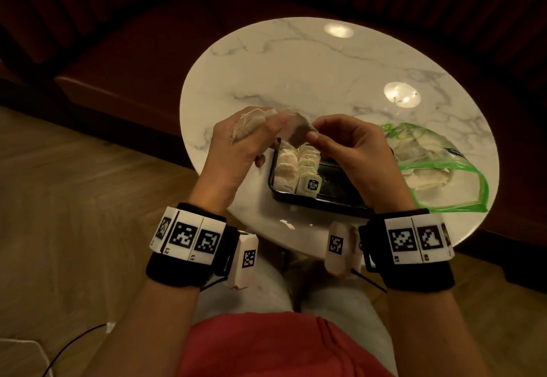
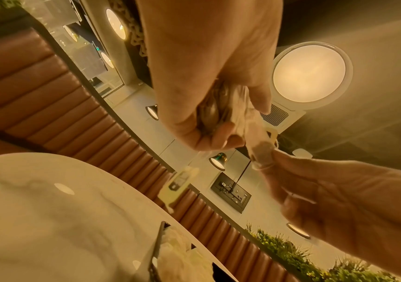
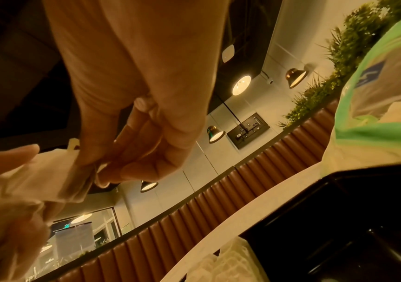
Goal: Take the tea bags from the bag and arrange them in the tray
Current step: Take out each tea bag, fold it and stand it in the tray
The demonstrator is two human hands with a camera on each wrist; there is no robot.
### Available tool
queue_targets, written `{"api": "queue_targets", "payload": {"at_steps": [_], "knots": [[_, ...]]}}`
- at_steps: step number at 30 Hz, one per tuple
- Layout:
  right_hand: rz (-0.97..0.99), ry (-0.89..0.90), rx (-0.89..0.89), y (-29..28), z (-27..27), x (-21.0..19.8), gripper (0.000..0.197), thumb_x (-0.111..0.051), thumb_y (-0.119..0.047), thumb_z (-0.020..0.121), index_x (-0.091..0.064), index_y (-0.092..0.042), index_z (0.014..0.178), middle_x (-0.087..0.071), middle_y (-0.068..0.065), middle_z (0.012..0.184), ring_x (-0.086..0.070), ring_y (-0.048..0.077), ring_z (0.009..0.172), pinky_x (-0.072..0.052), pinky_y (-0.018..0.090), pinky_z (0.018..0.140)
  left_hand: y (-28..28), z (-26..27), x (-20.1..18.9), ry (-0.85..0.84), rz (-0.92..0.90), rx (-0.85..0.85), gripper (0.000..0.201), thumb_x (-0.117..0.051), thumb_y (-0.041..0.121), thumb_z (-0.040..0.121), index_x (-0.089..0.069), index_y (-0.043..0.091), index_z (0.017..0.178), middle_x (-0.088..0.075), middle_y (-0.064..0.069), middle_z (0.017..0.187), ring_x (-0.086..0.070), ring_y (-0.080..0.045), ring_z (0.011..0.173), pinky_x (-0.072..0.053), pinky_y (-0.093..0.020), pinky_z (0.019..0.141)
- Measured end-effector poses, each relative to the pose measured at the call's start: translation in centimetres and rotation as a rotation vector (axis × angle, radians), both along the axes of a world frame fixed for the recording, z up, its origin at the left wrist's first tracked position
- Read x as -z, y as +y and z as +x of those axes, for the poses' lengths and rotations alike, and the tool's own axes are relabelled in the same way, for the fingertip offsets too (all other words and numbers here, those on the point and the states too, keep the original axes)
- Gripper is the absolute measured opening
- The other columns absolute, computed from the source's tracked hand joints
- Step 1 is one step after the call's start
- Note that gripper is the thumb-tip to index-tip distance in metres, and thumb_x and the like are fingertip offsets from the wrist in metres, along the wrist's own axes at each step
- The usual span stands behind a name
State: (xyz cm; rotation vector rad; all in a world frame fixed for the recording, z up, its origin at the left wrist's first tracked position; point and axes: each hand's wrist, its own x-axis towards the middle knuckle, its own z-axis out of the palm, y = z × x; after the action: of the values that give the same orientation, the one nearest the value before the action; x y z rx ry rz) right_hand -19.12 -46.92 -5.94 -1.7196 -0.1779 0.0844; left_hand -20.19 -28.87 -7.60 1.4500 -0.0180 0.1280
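Note:
My left hand [image 1: 251, 136] grips a bunch of pale tea bags [image 1: 250, 123] above the table's near left. My right hand [image 1: 334, 136] pinches one tea bag [image 1: 299, 132] at the edge of that bunch, thumb and fingertips closed on it [image 3: 83, 171]. In the left wrist view the bunch [image 2: 221, 108] sits in my left fist and the pinched bag [image 2: 259, 150] stretches toward the right fingers. Below the hands a black tray [image 1: 331, 196] holds two rows of tea bags [image 1: 296, 166] at its left end. A clear bag with green edges [image 1: 429, 166] lies to the right with more tea bags inside.
The round white marble table [image 1: 310, 65] has bare surface behind the tray. A dark red padded bench [image 1: 133, 51] curves round its far side. Wooden floor [image 1: 74, 199] lies to the left. My lap is at the table's near edge.

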Motion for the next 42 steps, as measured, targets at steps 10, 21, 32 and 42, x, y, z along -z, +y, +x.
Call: {"api": "queue_targets", "payload": {"at_steps": [10,21,32,42], "knots": [[-0.095,0.049,-0.144,-0.4,-0.5,-0.4,0.01,-0.069,0.002,0.084,-0.068,-0.002,0.093,-0.071,0.011,0.087,-0.067,0.007,0.078,-0.051,0.015,0.071,0.8,-0.3,-0.8,0.333,0.071,0.182,0.053,-0.056,0.06,0.077,-0.069,0.013,0.095,-0.06,-0.006,0.068,-0.053,-0.01,0.055,-0.034,-0.025,0.05],[-0.062,0.054,-0.167,-1.1,-0.5,-0.5,0.012,-0.073,0.0,0.081,-0.071,-0.007,0.09,-0.075,0.007,0.087,-0.071,0.011,0.081,-0.051,0.017,0.073,0.2,-0.9,-1.1,0.405,-0.087,0.302,0.024,-0.073,0.028,0.072,-0.062,0.022,0.092,-0.067,0.011,0.069,-0.063,-0.002,0.061,-0.048,-0.018,0.05],[-0.013,0.07,-0.16,-1.6,-0.6,-0.5,0.021,-0.071,-0.003,0.082,-0.071,-0.001,0.103,-0.075,0.01,0.096,-0.072,0.019,0.092,-0.053,0.021,0.079,-0.2,-1.1,-1.6,0.429,-0.273,0.289,0.021,-0.064,0.008,0.084,-0.065,0.024,0.098,-0.07,-0.001,0.085,-0.061,-0.01,0.069,-0.044,-0.023,0.058],[0.141,0.103,-0.13,-1.6,-0.6,-0.2,0.01,-0.069,-0.024,0.078,-0.075,-0.019,0.084,-0.075,0.006,0.087,-0.069,0.017,0.082,-0.055,0.024,0.075,0.1,-1.1,-1.8,0.399,-0.363,0.303,0.019,-0.064,0.014,0.075,-0.064,0.022,0.093,-0.07,0.002,0.08,-0.059,-0.008,0.062,-0.044,-0.02,0.054]]}}
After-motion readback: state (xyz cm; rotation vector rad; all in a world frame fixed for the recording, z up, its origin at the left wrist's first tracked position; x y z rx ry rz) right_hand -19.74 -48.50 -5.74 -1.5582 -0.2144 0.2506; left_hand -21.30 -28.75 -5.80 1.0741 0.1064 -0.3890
